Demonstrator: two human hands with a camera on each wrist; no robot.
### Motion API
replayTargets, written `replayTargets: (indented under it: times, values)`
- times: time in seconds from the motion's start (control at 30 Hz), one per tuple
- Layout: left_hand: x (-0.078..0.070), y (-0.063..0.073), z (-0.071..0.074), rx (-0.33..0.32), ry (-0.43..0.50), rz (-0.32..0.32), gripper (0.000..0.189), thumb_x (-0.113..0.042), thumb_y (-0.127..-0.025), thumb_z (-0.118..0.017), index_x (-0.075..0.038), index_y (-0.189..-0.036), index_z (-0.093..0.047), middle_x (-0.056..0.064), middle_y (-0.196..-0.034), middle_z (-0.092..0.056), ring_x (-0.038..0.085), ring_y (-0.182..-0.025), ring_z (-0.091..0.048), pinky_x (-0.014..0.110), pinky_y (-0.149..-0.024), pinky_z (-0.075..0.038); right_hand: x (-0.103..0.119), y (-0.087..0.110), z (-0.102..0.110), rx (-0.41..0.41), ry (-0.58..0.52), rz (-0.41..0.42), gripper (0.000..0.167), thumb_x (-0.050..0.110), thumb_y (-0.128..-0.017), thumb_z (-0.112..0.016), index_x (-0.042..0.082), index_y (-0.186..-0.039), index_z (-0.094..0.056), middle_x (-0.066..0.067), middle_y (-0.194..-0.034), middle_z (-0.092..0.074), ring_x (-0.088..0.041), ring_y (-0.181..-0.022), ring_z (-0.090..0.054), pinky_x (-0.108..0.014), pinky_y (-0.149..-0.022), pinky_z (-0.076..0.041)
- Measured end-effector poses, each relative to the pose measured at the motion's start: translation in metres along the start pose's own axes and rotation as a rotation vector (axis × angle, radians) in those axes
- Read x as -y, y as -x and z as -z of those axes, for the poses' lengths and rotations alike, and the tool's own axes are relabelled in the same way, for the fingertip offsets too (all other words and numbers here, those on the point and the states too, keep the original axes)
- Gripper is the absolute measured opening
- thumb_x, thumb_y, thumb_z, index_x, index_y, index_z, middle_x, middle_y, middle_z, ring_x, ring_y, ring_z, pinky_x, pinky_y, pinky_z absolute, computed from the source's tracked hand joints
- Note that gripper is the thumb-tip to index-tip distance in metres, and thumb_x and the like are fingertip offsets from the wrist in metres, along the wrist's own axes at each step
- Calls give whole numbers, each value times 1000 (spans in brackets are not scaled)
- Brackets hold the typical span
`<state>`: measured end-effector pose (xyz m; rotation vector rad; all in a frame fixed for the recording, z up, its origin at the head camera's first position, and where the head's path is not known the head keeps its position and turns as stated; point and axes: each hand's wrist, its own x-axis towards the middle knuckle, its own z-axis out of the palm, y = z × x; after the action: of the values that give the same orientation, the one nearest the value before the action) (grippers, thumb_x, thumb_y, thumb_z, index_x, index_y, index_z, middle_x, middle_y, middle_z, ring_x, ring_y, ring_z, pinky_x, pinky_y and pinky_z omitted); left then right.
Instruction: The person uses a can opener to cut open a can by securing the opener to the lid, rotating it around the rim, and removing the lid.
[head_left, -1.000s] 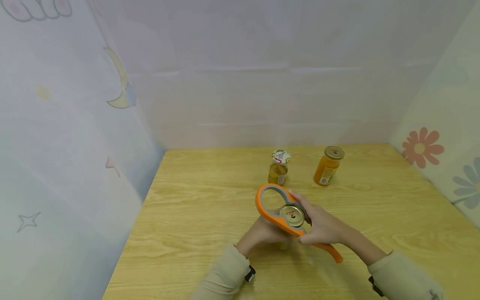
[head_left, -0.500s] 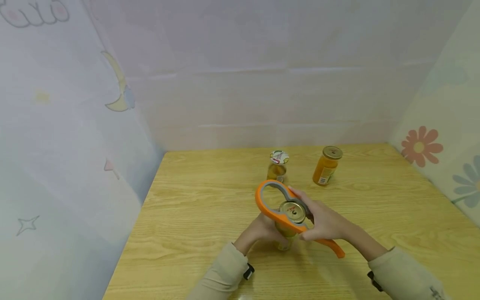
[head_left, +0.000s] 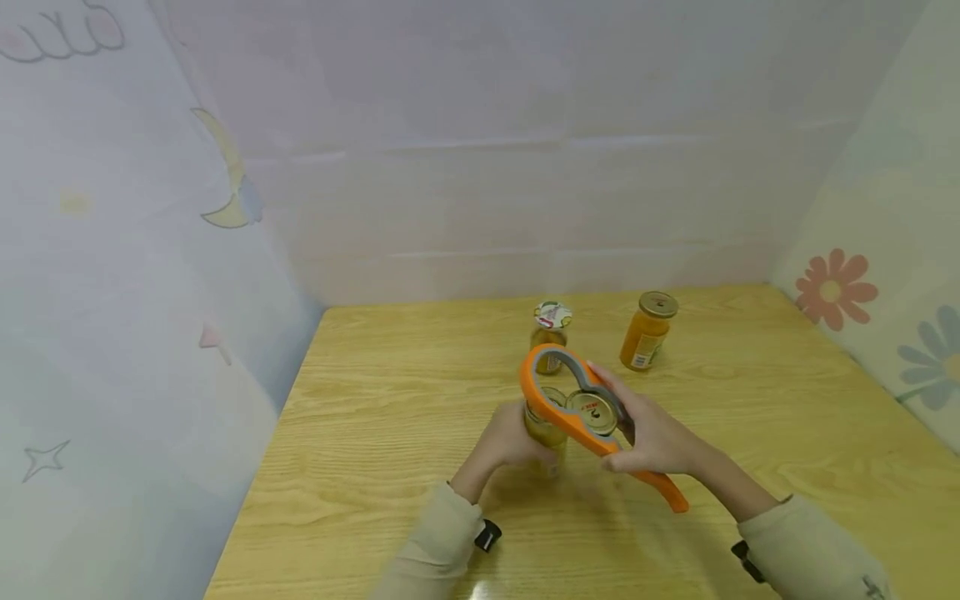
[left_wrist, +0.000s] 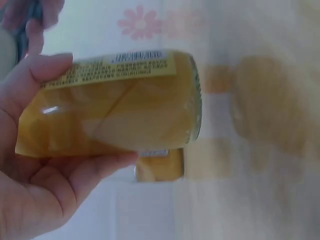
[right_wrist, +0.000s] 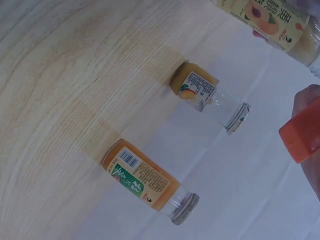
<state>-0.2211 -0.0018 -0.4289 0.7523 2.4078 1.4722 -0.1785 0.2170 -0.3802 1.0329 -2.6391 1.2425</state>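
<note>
Your left hand (head_left: 510,437) wraps its grip round a jar (head_left: 545,431), lifted above the counter (head_left: 375,433). Your right hand (head_left: 656,437) squeezes an orange opener (head_left: 581,433), its handle pointing toward four o'clock. A gold lid (head_left: 592,412) sits between the opener's arms, at the held jar's three o'clock. A patterned-lid jar (head_left: 552,317) stands at its twelve, an orange jar (head_left: 645,337) at its two.

Chinese characters (right_wrist: 277,11) and barcodes (right_wrist: 129,158) on jar labels (left_wrist: 112,71)
</note>
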Motion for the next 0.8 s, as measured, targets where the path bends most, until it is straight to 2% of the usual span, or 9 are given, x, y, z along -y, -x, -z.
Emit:
replayTargets:
  times: [0.13, 0.23, 0.3, 0.53, 0.67, 0.8]
  values:
    - [0, -7, 16, -98, -85, 10, 47, -4, -56, -80, -7, -98, -57, 2, -88, -61, 15, -78, -57, 25, -66, -47, 10, -1, 3, -30, -27, 28, 101, 1, -57, -72, -1, -140, -14, 0, -79, -48, 2, -52, -28, -20, -42, -28]
    - [1, -11, 24, -140, -102, 32, 47, -4, -59, -79, -6, -100, -56, 3, -89, -61, 17, -78, -57, 26, -66, -47, 23, -3, 6, -46, -52, 44, 97, -4, -57, -70, -9, -137, -15, -1, -84, -50, 2, -52, -29, -18, -42, -29]
    - [1, -14, 27, -165, -107, 59, 48, -4, -59, -78, -6, -102, -56, 3, -89, -61, 17, -79, -57, 27, -66, -48, 31, -4, 8, -55, -64, 51, 94, -5, -58, -70, -12, -135, -16, -1, -82, -49, 1, -52, -30, -17, -42, -30]
    - [7, -26, 38, -248, -119, 114, 50, -5, -60, -78, -6, -105, -56, 5, -92, -61, 21, -83, -58, 33, -69, -48, 27, 0, 8, -71, -60, 14, 95, -3, -60, -70, -9, -137, -14, -2, -75, -47, 1, -51, -30, -19, -41, -31]
    - [14, -35, 47, -325, -140, 115, 48, -5, -59, -78, -5, -102, -57, 5, -91, -62, 21, -84, -57, 34, -70, -48, 11, 5, 5, -74, -61, -7, 101, 0, -60, -72, 0, -141, -12, -2, -72, -47, 1, -50, -30, -20, -39, -30]
    - [20, -45, 56, -406, -125, 150, 47, -5, -58, -79, -3, -100, -57, 6, -91, -62, 22, -85, -58, 35, -73, -48, -1, 8, 3, -71, -69, -27, 103, 3, -62, -75, 9, -143, -11, 1, -73, -48, 0, -49, -31, -20, -39, -31]
